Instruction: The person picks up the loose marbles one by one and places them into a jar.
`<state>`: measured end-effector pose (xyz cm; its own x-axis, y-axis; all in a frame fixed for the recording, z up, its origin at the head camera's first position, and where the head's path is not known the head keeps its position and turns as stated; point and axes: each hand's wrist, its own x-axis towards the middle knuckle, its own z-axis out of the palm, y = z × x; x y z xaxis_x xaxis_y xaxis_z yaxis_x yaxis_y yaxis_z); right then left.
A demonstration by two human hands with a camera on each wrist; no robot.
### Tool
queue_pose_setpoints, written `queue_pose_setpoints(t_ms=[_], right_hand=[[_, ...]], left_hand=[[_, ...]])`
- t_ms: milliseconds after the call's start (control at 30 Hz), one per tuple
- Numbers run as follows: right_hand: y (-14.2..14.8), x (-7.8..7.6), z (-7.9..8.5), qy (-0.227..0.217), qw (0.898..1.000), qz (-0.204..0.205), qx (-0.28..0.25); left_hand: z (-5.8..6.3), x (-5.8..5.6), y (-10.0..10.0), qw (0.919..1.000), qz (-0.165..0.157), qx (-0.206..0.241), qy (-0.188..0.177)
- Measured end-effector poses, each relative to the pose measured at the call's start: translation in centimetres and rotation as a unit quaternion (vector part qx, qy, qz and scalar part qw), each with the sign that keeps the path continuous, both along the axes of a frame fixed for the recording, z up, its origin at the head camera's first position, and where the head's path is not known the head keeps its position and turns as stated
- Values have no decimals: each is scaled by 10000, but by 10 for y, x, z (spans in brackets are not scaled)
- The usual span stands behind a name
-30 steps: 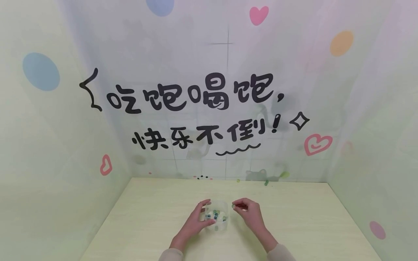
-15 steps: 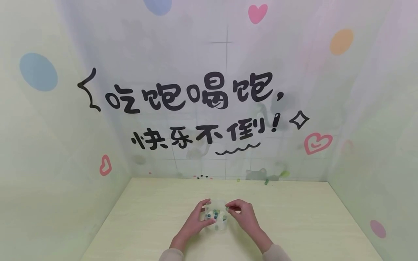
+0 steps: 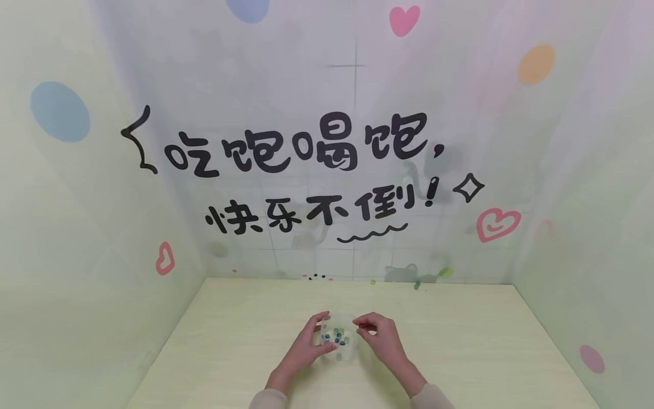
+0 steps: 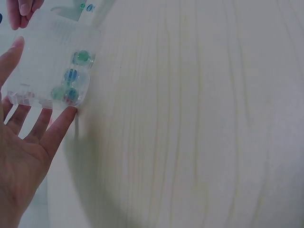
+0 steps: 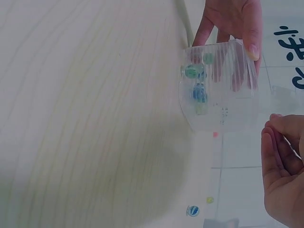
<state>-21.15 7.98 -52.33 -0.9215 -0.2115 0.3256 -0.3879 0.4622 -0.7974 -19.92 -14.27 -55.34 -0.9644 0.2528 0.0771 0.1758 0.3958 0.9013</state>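
My left hand (image 3: 305, 347) grips a clear plastic container (image 5: 227, 102) with its thumb and spread fingers. The container is tilted, its bottom just at or above the pale tabletop. Several green and blue glass marbles (image 4: 71, 76) lie inside, gathered at the lower end. Close to the container's right side is my right hand (image 3: 380, 336), its fingers curled and the thumb tip meeting the fingertips. In the right wrist view nothing shows between those fingertips (image 5: 274, 119).
A separate blue-and-white marble (image 5: 193, 210) appears toward the table's far side in the right wrist view. Pale printed walls (image 3: 357, 85) stand behind and at both sides of the wooden table (image 3: 214, 341).
My right hand has moved left to the container. The green marble at its fingertips is gone from them, and the marbles inside have shifted. The left hand stays put.
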Motion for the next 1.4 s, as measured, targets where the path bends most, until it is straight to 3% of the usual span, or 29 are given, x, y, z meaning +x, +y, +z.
queue_pose_setpoints(t_ms=[633,833,1033,1400], right_hand=[[20,-2,-3,-201,9987,-369,-279],[25,-4,-4,-296,9979,-477,-328],[29,-8,-7,-513,9958,-621,-437],[40,-18,-8,-410,9948,-803,-468]], left_hand=[[-5,-2,-3,9999,-29,73,81],[-3,-1,-2,10000,-4,49,0],[-1,0,-2,9993,40,296,-208],[0,-2,-1,9993,36,279,-248]])
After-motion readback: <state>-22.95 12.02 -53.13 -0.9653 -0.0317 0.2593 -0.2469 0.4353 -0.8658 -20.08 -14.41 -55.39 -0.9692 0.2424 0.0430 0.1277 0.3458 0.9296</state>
